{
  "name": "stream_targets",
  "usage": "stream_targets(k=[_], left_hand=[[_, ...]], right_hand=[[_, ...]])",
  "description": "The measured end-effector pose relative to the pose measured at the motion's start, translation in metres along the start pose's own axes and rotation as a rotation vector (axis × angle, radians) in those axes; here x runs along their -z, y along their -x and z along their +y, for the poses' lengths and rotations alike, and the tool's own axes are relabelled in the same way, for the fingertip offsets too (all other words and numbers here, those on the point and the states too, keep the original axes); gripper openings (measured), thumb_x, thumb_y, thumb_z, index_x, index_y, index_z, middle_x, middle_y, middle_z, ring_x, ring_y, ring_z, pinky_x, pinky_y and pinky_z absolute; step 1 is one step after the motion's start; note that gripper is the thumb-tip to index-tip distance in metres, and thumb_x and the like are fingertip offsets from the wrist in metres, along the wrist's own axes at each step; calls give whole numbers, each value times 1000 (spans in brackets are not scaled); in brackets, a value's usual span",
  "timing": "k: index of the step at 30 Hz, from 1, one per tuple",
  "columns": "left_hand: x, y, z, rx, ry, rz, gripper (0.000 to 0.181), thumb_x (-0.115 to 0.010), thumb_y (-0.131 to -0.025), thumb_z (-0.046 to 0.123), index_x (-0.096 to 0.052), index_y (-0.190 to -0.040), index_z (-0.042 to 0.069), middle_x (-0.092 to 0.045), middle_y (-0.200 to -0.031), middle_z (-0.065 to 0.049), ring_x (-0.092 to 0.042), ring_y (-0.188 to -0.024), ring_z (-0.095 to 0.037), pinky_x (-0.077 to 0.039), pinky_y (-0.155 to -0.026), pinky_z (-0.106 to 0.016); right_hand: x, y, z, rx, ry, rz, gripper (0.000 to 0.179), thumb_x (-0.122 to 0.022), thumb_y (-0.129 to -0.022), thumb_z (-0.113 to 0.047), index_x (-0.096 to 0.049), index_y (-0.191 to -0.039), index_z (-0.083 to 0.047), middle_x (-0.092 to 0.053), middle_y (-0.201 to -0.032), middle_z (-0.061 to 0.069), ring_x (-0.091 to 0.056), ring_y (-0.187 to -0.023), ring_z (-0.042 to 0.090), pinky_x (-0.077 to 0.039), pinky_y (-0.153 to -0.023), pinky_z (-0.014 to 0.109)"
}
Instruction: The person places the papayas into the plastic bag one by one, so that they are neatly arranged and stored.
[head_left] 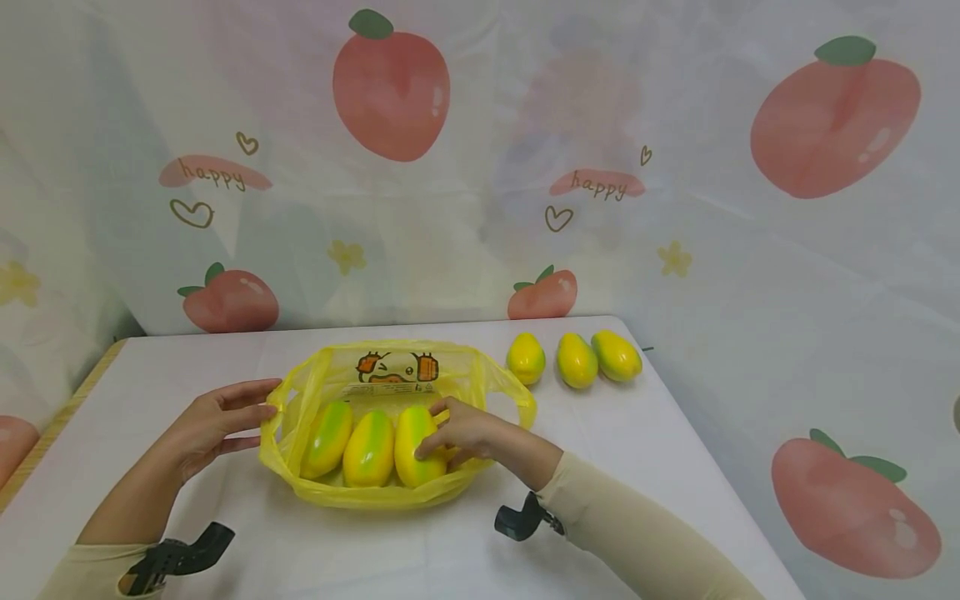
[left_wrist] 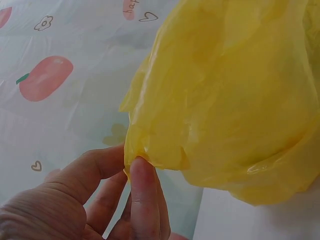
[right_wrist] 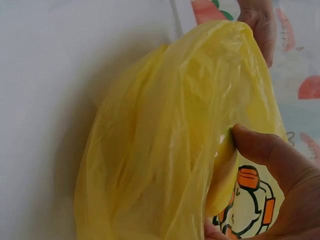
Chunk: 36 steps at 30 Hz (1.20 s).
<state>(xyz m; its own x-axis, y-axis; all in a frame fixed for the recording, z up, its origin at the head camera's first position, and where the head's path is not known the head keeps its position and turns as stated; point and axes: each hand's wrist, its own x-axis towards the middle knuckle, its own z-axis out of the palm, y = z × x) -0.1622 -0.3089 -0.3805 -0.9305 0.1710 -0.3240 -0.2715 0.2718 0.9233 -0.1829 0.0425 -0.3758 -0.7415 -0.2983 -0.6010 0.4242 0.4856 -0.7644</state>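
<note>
A yellow plastic bag (head_left: pixel 375 497) with a cartoon face printed inside lies with its mouth wide on the table. My left hand (head_left: pixel 217 425) pinches its left edge, thumb and fingertips meeting on the plastic (left_wrist: pixel 160 125). Inside, a left fruit (head_left: pixel 327 437) and a middle fruit (head_left: pixel 369 450) lie side by side, both glossy yellow with green streaks. My right hand (head_left: pixel 468 431) reaches into the bag and holds the rightmost yellow-green fruit (head_left: pixel 414 433). In the right wrist view, the thumb presses that fruit (right_wrist: pixel 223 185); the other fingers are mostly hidden.
Three more yellow-green fruits stand at the table's back right: one apart (head_left: pixel 526 358), and a pair close together, the nearer (head_left: pixel 577 361) and the farther (head_left: pixel 617 356). A white cloth covers the table (head_left: pixel 600 450). Behind hangs a fruit-printed curtain (head_left: pixel 465 217).
</note>
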Motion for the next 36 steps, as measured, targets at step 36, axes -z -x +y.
stream_targets(k=[36], left_hand=[[-1,2,-1,-1,-7,8,70,-68,-94,32,-37,-150,4,-59,-114,13,-65,-96,-2,-59,-85,-31]], right_hand=[[-6,-3,6,20,80,24,72,-84,-77,-12,-45,-136,-5,-53,-124,17,-56,-111,31,-55,-91,53]])
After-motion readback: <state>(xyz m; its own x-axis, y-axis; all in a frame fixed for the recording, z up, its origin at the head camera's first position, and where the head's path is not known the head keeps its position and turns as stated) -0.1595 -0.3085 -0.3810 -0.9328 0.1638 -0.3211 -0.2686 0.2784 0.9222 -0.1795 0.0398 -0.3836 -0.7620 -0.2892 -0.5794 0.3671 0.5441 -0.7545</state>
